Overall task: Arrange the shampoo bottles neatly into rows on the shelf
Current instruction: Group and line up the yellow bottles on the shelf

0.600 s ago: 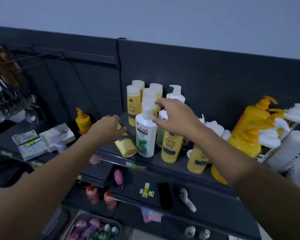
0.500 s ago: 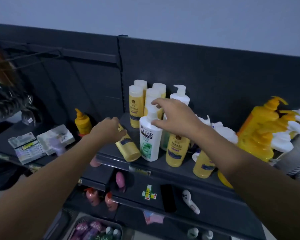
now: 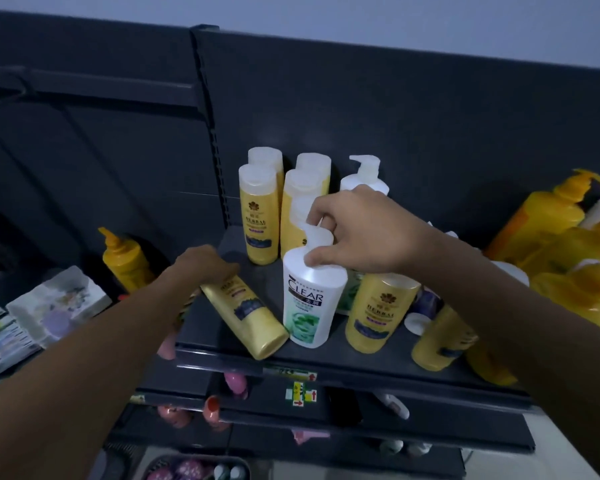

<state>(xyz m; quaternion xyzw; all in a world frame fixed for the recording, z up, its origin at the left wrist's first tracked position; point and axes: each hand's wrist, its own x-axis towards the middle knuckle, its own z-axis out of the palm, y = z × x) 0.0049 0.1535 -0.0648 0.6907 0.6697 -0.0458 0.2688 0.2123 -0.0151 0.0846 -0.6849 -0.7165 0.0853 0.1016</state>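
Observation:
On the dark shelf a white Clear pump bottle stands near the front edge, and my right hand grips its pump head from above. My left hand holds the top of a yellow Herbal bottle that is tilted, its base toward the shelf's front. Several upright yellow Herbal bottles stand in a block at the back left, with a white pump bottle beside them. Another yellow Herbal bottle stands under my right wrist, and a further one leans to its right.
Large yellow pump bottles crowd the shelf's right end. A yellow squeeze bottle and white boxes sit on the lower left shelf. Pink items hang below, and a basket of small goods is at the bottom.
My right hand has shifted from over the yellow bottle onto the white Clear bottle's pump. My left hand keeps the tilted yellow bottle, now leaning lower. The camera has moved closer.

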